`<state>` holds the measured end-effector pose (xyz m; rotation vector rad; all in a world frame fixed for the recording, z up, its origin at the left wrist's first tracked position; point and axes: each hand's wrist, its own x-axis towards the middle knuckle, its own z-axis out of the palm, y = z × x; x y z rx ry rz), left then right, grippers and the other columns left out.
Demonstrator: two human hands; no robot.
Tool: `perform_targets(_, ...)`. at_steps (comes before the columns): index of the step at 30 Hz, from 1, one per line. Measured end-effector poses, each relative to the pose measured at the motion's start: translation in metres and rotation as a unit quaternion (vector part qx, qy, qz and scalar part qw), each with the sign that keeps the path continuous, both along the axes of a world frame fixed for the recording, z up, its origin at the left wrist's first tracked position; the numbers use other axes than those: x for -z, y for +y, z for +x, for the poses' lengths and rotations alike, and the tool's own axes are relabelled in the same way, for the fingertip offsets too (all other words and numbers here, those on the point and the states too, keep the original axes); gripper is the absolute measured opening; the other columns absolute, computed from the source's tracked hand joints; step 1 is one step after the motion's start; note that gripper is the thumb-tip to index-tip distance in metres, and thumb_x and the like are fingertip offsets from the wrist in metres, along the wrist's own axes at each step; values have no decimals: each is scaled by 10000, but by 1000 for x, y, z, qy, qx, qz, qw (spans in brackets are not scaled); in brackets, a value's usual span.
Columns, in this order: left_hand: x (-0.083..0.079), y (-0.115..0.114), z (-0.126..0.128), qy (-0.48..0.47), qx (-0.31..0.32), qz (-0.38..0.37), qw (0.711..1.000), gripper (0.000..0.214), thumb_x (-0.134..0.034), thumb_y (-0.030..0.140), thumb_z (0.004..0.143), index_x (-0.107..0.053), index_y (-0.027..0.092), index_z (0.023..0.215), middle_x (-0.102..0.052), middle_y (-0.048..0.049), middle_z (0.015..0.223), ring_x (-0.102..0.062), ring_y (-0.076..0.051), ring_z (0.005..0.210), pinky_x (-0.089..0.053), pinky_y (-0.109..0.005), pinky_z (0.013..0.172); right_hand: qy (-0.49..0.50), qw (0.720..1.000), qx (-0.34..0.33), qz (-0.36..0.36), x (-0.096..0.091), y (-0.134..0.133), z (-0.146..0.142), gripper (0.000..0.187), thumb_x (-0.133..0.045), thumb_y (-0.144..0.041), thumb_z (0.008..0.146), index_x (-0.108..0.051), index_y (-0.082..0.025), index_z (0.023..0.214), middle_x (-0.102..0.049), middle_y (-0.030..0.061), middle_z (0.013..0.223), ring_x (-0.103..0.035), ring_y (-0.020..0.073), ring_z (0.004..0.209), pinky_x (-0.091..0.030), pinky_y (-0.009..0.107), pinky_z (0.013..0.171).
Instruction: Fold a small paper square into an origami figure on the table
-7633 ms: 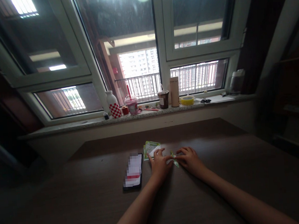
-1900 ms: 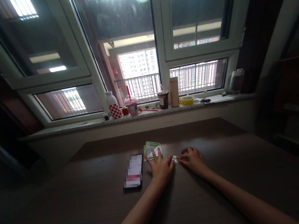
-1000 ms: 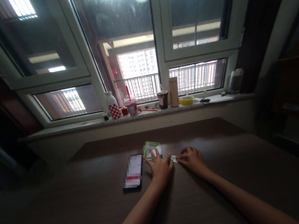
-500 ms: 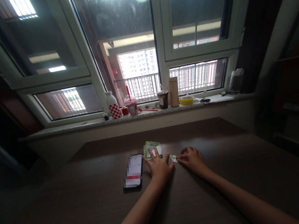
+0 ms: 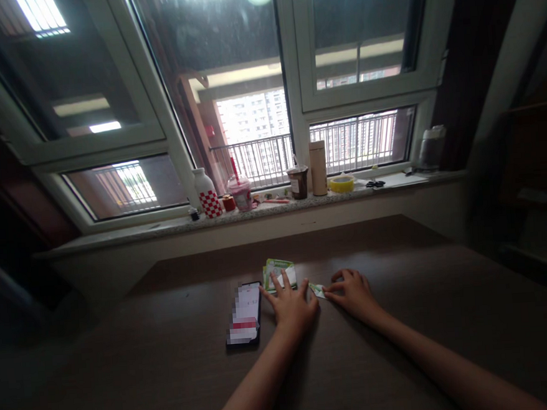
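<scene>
My left hand lies palm down on the brown table with its fingers spread. Its fingertips reach the near part of some green-and-white cards or packets, loosely stacked. To the right, a small green-and-white piece of paper lies between my hands, its left end close to my left thumb and index finger. The thumb and index finger of my right hand are closed on its right end. Left of my left hand is a phone with its screen lit and partly blurred out.
On the windowsill beyond the table stand a checkered white bottle, a pink drink cup, a brown drink cup, a beige flask, a yellow tape roll and black scissors.
</scene>
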<state>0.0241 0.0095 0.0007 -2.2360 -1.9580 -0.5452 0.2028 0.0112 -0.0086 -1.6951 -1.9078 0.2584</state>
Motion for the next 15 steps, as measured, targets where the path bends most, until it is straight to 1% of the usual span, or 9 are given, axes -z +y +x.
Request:
perform_targets(6,3,1,-3,-6,16,7,1000,452,-489,540,842,-571,442,1275,-380,-32,1516,-82,-455,1428,103,-749,1020,17,1000,0,9,-1,-2,1,111,-682,-439,770,-766,-368,757,-624,29,1072,-453,275,1112,-309,438,978)
perform_targets(10,6,2,-5,-7,25,9,1000,451,-478,541,856,-556,443,1290,-375,-35,1519,-97,-450,1430,95,-760,1016,21,1000,7,18,2,0,1,106,-699,-436,754,-766,-354,761,-627,34,1053,-468,265,1086,-327,418,961)
perform_targets(13,9,3,-5,-6,40,9,999,469,-487,510,868,-522,421,1327,-363,-50,1526,-136,-432,1430,47,-761,1033,16,999,17,29,2,1,1,127,-697,-434,759,-770,-335,789,-631,46,1037,-483,257,1049,-342,405,945)
perform_targets(15,9,4,-4,-4,69,16,997,490,-480,475,888,-481,386,1369,-352,-65,1532,-182,-399,1428,-7,-744,1061,8,999,22,36,2,1,1,149,-663,-430,793,-771,-332,826,-635,51,1037,-485,256,1042,-345,403,943)
